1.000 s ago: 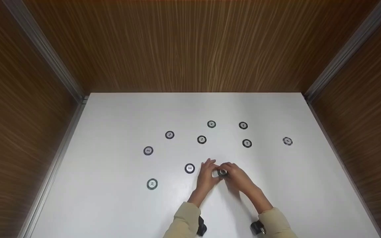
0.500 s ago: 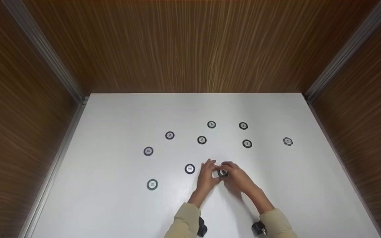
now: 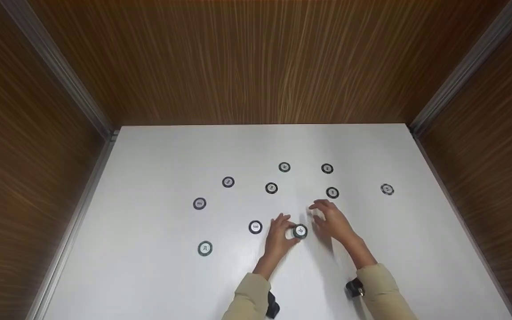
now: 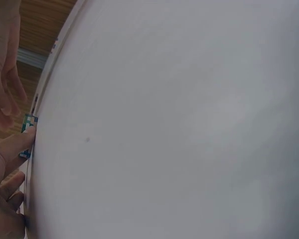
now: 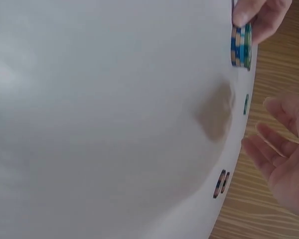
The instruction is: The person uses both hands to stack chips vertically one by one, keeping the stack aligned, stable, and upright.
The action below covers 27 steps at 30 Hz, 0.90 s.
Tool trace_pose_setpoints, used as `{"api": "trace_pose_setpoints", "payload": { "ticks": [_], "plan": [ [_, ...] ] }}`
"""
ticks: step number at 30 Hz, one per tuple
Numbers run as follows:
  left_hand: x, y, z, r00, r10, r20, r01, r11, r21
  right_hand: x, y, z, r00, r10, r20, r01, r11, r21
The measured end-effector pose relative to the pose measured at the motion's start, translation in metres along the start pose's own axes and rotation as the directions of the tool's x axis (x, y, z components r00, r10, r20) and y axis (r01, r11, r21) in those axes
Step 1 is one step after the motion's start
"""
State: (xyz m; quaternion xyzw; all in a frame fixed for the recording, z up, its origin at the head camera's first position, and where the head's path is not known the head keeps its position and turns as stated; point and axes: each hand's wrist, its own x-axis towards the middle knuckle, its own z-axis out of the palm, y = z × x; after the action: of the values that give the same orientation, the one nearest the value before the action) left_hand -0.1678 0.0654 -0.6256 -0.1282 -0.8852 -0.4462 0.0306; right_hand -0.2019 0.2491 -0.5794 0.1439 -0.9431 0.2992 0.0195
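A short stack of poker chips [image 3: 300,231], green on top with a white centre, stands on the white table. My left hand [image 3: 278,238] holds its left side between thumb and forefinger. From the side, in the right wrist view, the stack [image 5: 241,47] shows several layers with blue and green edges. To the right of it and apart from it, my right hand [image 3: 334,222] hovers over the table with loosely bent fingers and nothing in them. The left wrist view catches the stack [image 4: 30,119] only partly, behind the left fingers.
Single chips lie flat around the table [image 3: 149,275]: a black one [image 3: 255,227] left of my left hand, a green one [image 3: 205,248] farther left, one [image 3: 332,192] beyond my right hand, and several others. Brown wood-grain panels [image 3: 256,62] rise at the back and sides.
My right hand has let go of the stack and moved up and to the right. The green top chip is now uncovered. My left hand stays in place on the stack.
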Motion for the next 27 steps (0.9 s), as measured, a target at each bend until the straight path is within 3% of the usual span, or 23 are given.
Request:
{"api": "trace_pose_setpoints", "payload": {
  "ticks": [10,15,21,27],
  "plan": [
    [0.0,0.003,0.0,0.999,-0.043,0.025,0.044,0.999,-0.024,0.023,0.039,-0.009,0.992,0.07,-0.102,-0.079,0.993,-0.086],
    [0.0,0.004,0.0,0.998,-0.054,0.029,0.056,0.998,-0.041,0.027,0.056,-0.007,0.989,0.105,-0.101,-0.117,0.986,-0.122],
    [-0.001,0.003,-0.001,0.999,-0.034,0.007,0.034,0.999,-0.04,0.029,0.062,-0.003,0.987,0.153,-0.055,-0.159,0.975,-0.157],
    [0.0,0.002,-0.001,1.0,-0.016,-0.009,0.016,0.999,-0.03,0.029,0.059,-0.001,0.989,0.127,-0.073,-0.139,0.967,-0.214]
  ]
}}
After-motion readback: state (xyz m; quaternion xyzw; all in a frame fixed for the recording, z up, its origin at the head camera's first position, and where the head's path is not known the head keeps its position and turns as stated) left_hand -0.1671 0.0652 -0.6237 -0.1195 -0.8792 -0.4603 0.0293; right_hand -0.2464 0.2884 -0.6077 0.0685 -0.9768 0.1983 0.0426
